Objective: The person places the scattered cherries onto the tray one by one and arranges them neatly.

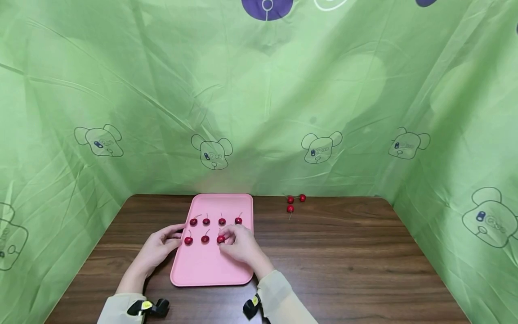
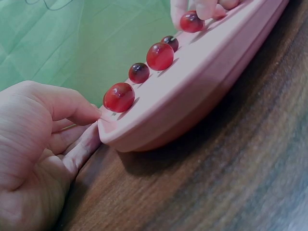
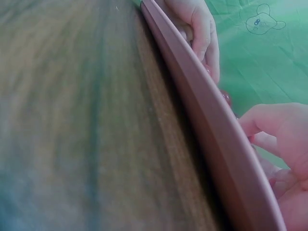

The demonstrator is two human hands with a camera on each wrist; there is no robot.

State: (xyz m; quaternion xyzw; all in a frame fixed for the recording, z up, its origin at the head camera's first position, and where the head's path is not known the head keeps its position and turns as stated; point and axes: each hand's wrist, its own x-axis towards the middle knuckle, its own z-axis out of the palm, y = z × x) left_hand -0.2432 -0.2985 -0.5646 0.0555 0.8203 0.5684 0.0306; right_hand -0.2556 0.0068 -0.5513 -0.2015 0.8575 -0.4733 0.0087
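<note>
My right hand is over the pink tray, thumb and fingers pinching a red cherry low over its surface. To the left of that cherry, two more stand in the same row, a middle cherry and an end cherry. Behind them runs a row of several stemmed cherries. At the tray's left rim, my left hand grips the edge with bent fingers; the left wrist view shows a fingertip on the rim and another finger against the outer wall.
Three loose cherries lie on the brown wooden table, near its back edge and right of the tray. Green cloth with printed bear heads encloses the table at the back and both sides. Each wrist wears a black strap.
</note>
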